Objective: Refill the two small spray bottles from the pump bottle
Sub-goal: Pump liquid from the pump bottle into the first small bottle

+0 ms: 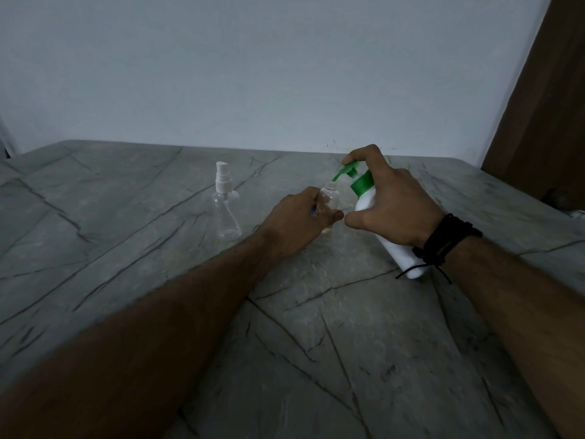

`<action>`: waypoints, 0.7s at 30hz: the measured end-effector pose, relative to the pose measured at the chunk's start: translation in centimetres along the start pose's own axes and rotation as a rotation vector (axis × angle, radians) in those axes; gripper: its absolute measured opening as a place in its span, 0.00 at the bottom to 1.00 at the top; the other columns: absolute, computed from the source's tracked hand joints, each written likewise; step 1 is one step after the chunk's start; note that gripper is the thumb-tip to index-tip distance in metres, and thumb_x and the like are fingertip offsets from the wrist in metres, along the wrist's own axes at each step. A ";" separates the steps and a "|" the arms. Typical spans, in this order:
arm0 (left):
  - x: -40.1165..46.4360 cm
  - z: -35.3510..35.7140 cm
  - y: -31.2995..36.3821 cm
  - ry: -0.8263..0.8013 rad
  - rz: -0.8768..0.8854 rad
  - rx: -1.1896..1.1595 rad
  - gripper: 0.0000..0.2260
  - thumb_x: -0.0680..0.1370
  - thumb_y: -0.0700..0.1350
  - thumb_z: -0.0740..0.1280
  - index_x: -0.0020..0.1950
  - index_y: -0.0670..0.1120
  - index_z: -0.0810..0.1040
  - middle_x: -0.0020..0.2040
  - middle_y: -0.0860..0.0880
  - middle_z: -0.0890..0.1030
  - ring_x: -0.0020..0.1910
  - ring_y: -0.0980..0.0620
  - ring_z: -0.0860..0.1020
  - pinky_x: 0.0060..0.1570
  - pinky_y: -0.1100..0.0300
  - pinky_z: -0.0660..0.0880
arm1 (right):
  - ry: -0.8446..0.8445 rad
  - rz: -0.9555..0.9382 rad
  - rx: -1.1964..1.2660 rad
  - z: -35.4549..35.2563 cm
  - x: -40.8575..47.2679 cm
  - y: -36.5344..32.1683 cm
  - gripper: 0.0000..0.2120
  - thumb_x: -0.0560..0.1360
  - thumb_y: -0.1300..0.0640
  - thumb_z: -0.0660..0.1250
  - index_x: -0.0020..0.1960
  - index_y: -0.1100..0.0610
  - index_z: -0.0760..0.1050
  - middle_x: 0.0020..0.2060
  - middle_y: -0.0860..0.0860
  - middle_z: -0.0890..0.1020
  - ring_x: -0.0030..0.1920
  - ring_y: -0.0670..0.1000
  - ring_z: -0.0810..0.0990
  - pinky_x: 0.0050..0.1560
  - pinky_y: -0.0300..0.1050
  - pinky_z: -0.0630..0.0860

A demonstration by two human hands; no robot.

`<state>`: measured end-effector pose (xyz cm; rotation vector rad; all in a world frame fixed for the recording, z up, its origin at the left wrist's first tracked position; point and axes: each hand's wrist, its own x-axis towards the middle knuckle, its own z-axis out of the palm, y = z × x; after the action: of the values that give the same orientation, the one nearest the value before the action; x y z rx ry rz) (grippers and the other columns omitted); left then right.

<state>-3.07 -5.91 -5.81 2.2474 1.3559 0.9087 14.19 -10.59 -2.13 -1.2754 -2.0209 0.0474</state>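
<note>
Labels: none readable | right hand (392,201) grips tilted pump bottle (380,217) | left hand (300,217) holds uncapped spray bottle (330,194)

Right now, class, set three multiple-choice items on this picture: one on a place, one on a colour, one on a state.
1. Where does the capped spray bottle stand?
A. left of the open bottle
B. right of the pump bottle
C. in a hand

2. What colour is the pump head?
A. red
B. green
C. blue

3. What state is the small bottle held by the left hand in?
A. capped
B. lying flat
C. uncapped, upright

Answers: 1 A, it stands alone on the table to the left. 2 B, the head and collar of the pump bottle in the right hand are green. 3 C, its threaded neck is bare under the spout.
</note>
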 end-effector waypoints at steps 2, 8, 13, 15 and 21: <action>0.0 0.0 0.0 0.000 -0.002 -0.006 0.22 0.77 0.57 0.67 0.66 0.48 0.72 0.61 0.50 0.79 0.55 0.54 0.76 0.51 0.61 0.73 | 0.003 0.004 0.008 0.0 0.0 0.0 0.33 0.63 0.56 0.77 0.64 0.49 0.66 0.32 0.39 0.73 0.31 0.36 0.76 0.31 0.27 0.67; 0.0 0.0 -0.2 0.008 0.004 0.000 0.21 0.76 0.57 0.67 0.64 0.47 0.73 0.59 0.50 0.79 0.53 0.56 0.76 0.48 0.63 0.71 | 0.000 -0.005 -0.004 0.0 -0.1 -0.1 0.35 0.63 0.56 0.77 0.66 0.47 0.66 0.35 0.39 0.75 0.33 0.39 0.76 0.33 0.31 0.67; 0.0 0.0 -0.1 0.008 0.007 0.002 0.21 0.76 0.57 0.67 0.65 0.46 0.73 0.59 0.50 0.79 0.56 0.53 0.77 0.51 0.60 0.73 | -0.002 0.006 0.008 0.0 0.0 0.0 0.33 0.63 0.58 0.77 0.64 0.49 0.66 0.33 0.39 0.73 0.33 0.34 0.76 0.30 0.27 0.66; -0.1 -0.1 0.0 0.005 0.005 0.001 0.22 0.76 0.57 0.67 0.65 0.46 0.72 0.60 0.50 0.79 0.57 0.53 0.77 0.52 0.61 0.73 | -0.002 0.011 0.007 0.0 0.0 0.1 0.34 0.63 0.56 0.77 0.65 0.47 0.66 0.33 0.39 0.74 0.33 0.36 0.76 0.31 0.28 0.65; -0.2 -0.1 0.1 0.004 -0.001 -0.017 0.22 0.76 0.56 0.67 0.65 0.47 0.72 0.60 0.50 0.79 0.56 0.53 0.77 0.52 0.61 0.73 | -0.002 -0.005 0.019 0.0 0.0 0.1 0.34 0.63 0.57 0.77 0.65 0.48 0.66 0.34 0.39 0.74 0.33 0.35 0.76 0.31 0.27 0.67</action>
<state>-3.13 -6.08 -5.76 2.2336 1.3458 0.9217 14.27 -10.47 -2.18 -1.2589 -2.0208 0.0649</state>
